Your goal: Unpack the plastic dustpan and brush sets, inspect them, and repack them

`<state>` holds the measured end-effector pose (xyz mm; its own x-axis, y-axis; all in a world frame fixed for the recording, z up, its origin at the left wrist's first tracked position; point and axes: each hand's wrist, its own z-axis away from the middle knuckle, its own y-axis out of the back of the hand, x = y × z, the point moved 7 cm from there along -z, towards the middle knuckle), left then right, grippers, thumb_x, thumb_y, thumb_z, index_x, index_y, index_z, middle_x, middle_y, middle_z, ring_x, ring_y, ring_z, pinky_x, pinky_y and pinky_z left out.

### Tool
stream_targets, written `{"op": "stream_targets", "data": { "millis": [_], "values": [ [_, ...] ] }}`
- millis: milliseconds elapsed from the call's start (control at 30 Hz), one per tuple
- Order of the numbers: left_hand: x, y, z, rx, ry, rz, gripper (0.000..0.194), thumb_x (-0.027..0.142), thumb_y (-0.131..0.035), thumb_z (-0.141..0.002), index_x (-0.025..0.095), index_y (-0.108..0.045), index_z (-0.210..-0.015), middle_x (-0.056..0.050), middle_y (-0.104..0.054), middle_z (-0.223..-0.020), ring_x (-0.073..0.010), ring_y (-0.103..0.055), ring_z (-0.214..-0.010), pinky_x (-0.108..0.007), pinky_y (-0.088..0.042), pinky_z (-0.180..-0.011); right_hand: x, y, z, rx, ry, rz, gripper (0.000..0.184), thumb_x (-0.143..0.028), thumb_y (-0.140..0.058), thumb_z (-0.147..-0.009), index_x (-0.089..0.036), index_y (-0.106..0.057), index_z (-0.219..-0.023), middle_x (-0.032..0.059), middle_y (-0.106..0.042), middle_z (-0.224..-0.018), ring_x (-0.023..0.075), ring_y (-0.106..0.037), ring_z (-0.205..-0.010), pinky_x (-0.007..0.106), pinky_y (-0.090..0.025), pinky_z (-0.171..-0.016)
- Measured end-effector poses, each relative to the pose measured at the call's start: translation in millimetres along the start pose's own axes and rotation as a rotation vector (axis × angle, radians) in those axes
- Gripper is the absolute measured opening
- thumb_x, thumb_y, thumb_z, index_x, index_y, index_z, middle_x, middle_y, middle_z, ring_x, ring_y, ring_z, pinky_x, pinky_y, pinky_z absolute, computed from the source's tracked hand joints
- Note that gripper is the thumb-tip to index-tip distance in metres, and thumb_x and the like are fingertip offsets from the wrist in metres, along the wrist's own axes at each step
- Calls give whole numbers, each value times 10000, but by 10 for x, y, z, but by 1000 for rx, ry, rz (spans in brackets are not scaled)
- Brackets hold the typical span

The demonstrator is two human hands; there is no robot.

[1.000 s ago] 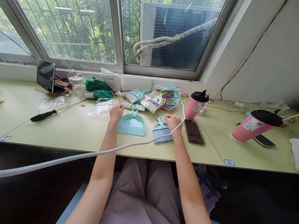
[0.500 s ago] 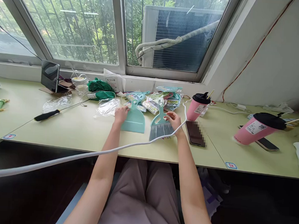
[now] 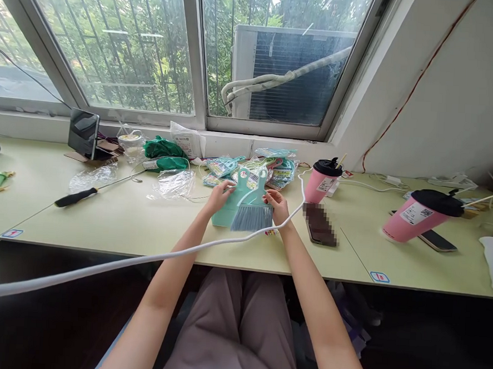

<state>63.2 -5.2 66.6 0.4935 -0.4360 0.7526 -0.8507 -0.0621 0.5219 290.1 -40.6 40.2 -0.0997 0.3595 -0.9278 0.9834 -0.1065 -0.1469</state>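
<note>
My left hand (image 3: 220, 197) is closed on the left edge of a mint-green dustpan (image 3: 223, 215), near its handle. In my right hand (image 3: 277, 205) is a small hand brush (image 3: 253, 214) with a mint-green handle and grey bristles, gripped at its right side. The brush lies in front of the dustpan and covers much of its right part. Both handles point away from me, side by side. Just behind them is a pile of plastic-wrapped packets (image 3: 222, 165).
To the right stand a pink cup (image 3: 316, 186), a phone (image 3: 320, 225) and a larger pink cup (image 3: 420, 216). A white cable (image 3: 141, 259) crosses in front of my arms. On the left are clear plastic wrap (image 3: 175, 184), a black-handled rod (image 3: 76, 197) and a tablet (image 3: 83, 133).
Dustpan and brush have come together: the dustpan moved right and the brush moved left, so the brush now overlaps the dustpan. The view has tilted slightly.
</note>
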Motion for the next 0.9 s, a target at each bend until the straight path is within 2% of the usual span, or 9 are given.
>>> {"op": "stream_targets", "data": {
  "millis": [100, 233, 400, 567, 733, 900],
  "values": [
    [6, -138, 4, -50, 24, 144, 312, 430, -535, -888, 181, -661, -1027, -74, -706, -1055, -224, -631, -995, -300, -466, -849, -31, -23, 37, 70, 40, 85, 423, -553, -701, -688, -189, -656, -899, 56, -697, -864, 180, -634, -810, 333, -505, -783],
    [57, -227, 35, -53, 29, 226, 397, 463, -418, -939, 177, -646, -1094, -86, -661, -1214, -231, -573, -1169, -316, -434, -976, -98, 0, 104, 207, 114, 295, 329, -492, -621, -784, -183, -657, -890, 77, -687, -942, 197, -607, -906, 342, -479, -838],
    [164, -382, 112, -98, -70, 138, 528, 471, -625, -836, 188, -549, -1276, -114, -580, -1357, -275, -528, -1256, -350, -411, -1025, -168, -3, 172, 314, 208, 575, 195, -382, -560, -855, -194, -612, -857, 110, -644, -1037, 237, -552, -1048, 394, -420, -953],
    [246, -471, 163, -106, -142, 38, 481, 372, -563, -893, 195, -497, -1335, -115, -583, -1361, -275, -547, -1235, -371, -427, -1012, -168, -27, 169, 272, 171, 692, 157, -363, -523, -891, -213, -567, -900, 95, -672, -1074, 239, -596, -1046, 357, -442, -893],
    [331, -468, 196, -112, -182, 9, 404, 319, -444, -950, 178, -508, -1322, -124, -599, -1341, -273, -564, -1209, -382, -437, -1000, -207, 33, 146, 238, 69, 688, 378, -449, -612, -842, -232, -590, -1150, 72, -710, -1080, 241, -651, -952, 318, -459, -749],
    [362, -469, 225, -102, -177, 56, 384, 351, -461, -945, 209, -549, -1290, -86, -637, -1291, -260, -594, -1152, -367, -451, -974, -195, 98, 119, 159, -89, 688, 358, -551, -643, -792, -238, -740, -938, 53, -750, -870, 243, -657, -836, 310, -448, -696]
  ]
}}
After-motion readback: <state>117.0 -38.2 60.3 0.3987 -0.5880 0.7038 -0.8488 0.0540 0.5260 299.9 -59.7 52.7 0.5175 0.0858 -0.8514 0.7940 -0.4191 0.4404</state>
